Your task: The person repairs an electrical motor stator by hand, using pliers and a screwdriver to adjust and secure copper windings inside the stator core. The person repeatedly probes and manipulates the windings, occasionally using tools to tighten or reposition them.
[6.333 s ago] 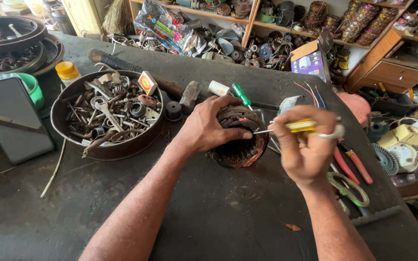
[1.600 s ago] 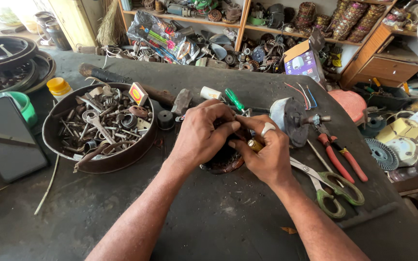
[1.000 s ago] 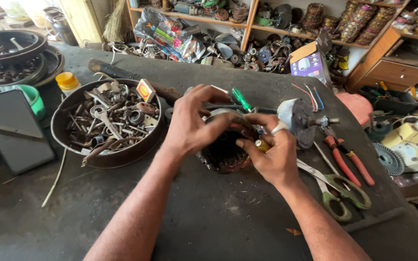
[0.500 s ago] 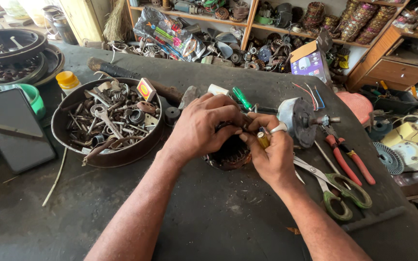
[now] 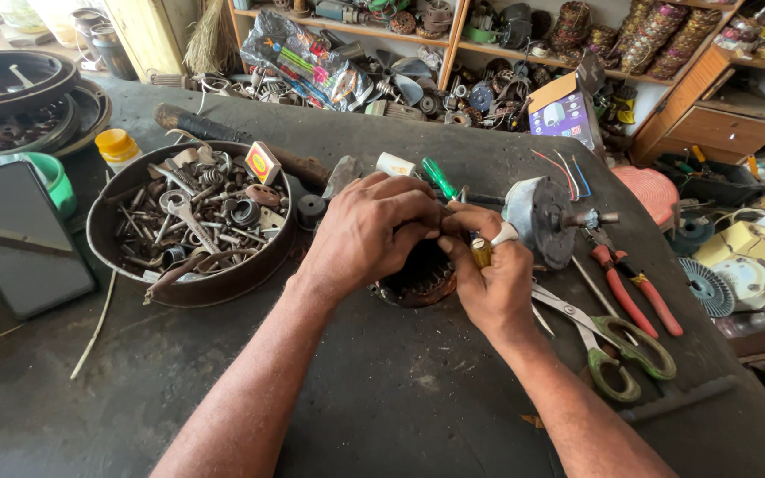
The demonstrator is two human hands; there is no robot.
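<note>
Both hands meet over a round motor stator [image 5: 418, 281] that sits on the dark worktop [image 5: 382, 398], just right of a metal bowl of bolts and wrenches [image 5: 192, 221]. The left hand [image 5: 369, 232] is curled over the stator's top rim, fingers pressed down on it and closed around its edge. The right hand [image 5: 493, 279] is closed around a small tool with a yellowish handle [image 5: 482, 252], its tip hidden down among the windings.

The stator looks like stacked iron with copper coils, so I judge it heavy, rigid and unlikely to slide. The outer iron ring seems the safe place to grip; the thin coil wires inside look easy to nick. Green-handled scissors [image 5: 617, 350] and red-handled pliers [image 5: 635, 292] lie near the right wrist.
</note>
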